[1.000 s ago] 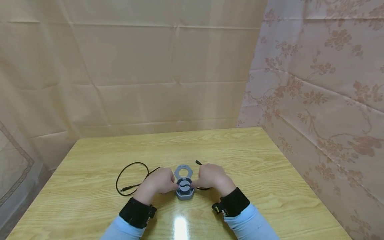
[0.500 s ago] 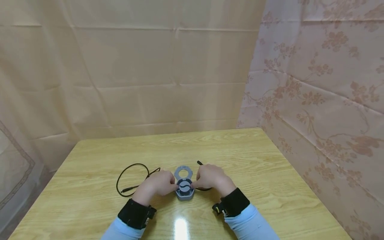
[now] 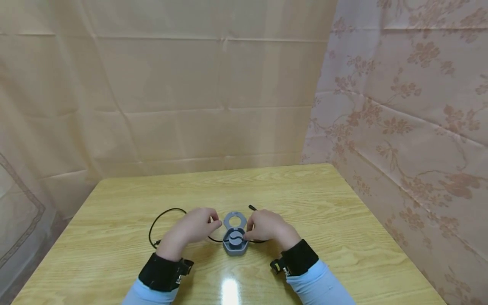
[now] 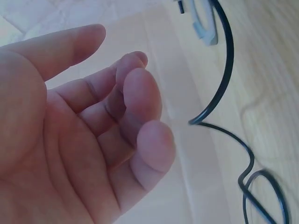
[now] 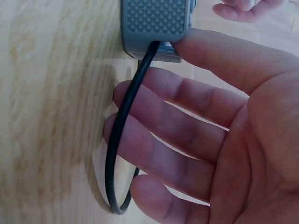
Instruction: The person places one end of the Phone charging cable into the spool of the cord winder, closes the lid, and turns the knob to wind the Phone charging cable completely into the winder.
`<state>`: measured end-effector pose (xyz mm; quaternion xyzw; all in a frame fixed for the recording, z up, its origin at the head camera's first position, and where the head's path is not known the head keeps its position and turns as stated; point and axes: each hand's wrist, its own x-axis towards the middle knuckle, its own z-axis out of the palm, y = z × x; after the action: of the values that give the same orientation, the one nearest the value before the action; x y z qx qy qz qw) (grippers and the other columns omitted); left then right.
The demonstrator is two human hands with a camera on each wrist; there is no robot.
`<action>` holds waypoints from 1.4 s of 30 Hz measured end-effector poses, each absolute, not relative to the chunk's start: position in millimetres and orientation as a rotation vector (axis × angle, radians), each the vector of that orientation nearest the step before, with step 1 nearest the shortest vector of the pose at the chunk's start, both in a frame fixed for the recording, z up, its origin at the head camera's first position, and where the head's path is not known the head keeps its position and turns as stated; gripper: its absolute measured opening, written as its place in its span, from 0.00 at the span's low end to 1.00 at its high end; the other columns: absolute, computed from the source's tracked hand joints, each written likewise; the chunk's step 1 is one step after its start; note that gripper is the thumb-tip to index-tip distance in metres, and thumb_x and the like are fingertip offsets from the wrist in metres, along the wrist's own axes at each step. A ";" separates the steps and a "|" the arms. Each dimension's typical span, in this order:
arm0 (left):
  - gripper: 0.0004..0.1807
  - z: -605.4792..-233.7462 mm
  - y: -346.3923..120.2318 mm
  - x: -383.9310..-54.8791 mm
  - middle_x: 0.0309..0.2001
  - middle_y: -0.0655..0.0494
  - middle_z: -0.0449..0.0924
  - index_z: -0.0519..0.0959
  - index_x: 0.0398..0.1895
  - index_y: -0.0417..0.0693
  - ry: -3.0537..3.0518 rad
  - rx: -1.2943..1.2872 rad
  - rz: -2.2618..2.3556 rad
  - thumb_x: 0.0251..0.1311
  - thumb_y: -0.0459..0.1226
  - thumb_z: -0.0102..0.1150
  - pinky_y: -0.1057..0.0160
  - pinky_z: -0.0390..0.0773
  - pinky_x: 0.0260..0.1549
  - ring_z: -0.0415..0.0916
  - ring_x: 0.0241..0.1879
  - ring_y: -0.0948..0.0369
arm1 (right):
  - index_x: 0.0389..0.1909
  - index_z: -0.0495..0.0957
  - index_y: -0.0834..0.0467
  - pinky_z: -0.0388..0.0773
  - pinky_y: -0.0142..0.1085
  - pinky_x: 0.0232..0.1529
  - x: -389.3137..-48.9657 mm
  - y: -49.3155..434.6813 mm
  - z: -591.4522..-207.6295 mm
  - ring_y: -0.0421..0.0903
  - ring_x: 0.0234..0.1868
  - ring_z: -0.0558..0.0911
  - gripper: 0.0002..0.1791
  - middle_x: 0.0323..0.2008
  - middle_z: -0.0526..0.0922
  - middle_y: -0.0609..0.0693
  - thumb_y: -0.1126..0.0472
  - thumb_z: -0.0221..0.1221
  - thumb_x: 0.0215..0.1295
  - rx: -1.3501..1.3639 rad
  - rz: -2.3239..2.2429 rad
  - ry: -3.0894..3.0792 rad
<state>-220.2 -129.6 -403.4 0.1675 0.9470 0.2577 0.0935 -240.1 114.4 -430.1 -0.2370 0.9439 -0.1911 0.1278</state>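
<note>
A grey hexagonal cable winder (image 3: pixel 234 252) stands on the table, its ring-shaped lid (image 3: pixel 226 221) folded back. Inside is a round spool (image 3: pixel 236 242) with an S-shaped groove. A black cable (image 3: pixel 216 240) runs into the winder from both sides. My left hand (image 3: pixel 194 226) hovers left of it, fingers loosely bent and holding nothing; in its wrist view the cable (image 4: pixel 229 56) passes beyond the fingertips. My right hand (image 3: pixel 268 225) touches the winder's right edge with its thumb (image 5: pixel 201 49), where the cable (image 5: pixel 112 158) comes out. Its other fingers lie loosely bent behind the cable.
The wooden table (image 3: pixel 305 190) extends around the winder. Left of my left hand lies a cable loop (image 3: pixel 156 220), partly hidden by that hand. A cable end (image 3: pixel 252 207) sticks out behind my right hand. Beige cloth (image 3: pixel 171 84) hangs behind, patterned cloth (image 3: pixel 400 106) at the right.
My left hand has let go at the winder's left edge and drawn back leftward and up, uncovering the cable there. The right hand stays at the right edge.
</note>
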 end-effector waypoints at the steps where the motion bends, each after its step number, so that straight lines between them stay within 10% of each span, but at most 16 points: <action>1: 0.08 -402.0 -130.7 -219.8 0.30 0.58 0.78 0.83 0.41 0.48 2.814 0.499 0.773 0.71 0.43 0.61 0.57 0.74 0.28 0.73 0.28 0.59 | 0.24 0.84 0.44 0.72 0.37 0.27 -240.0 114.7 -429.3 0.39 0.26 0.76 0.09 0.23 0.79 0.38 0.49 0.70 0.62 -0.694 -0.570 2.737; 18: 0.10 -392.0 -137.8 -220.2 0.25 0.59 0.75 0.84 0.43 0.48 2.915 0.503 0.916 0.71 0.44 0.62 0.59 0.73 0.24 0.71 0.23 0.60 | 0.40 0.86 0.53 0.76 0.39 0.33 -240.0 126.4 -414.8 0.40 0.29 0.78 0.08 0.30 0.81 0.40 0.53 0.65 0.69 -0.737 -0.726 2.791; 42: 0.18 -401.7 -127.7 -227.9 0.50 0.51 0.81 0.79 0.59 0.41 2.926 0.467 1.215 0.74 0.41 0.58 0.48 0.78 0.53 0.78 0.52 0.53 | 0.64 0.78 0.61 0.77 0.49 0.58 -222.8 133.4 -406.4 0.51 0.59 0.80 0.37 0.58 0.82 0.54 0.46 0.74 0.58 -0.858 -0.755 2.701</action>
<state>-227.9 -127.7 -401.7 0.1458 0.9132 0.3793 -0.0305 -222.8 133.4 -406.4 -0.2910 0.9159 -0.2560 0.1044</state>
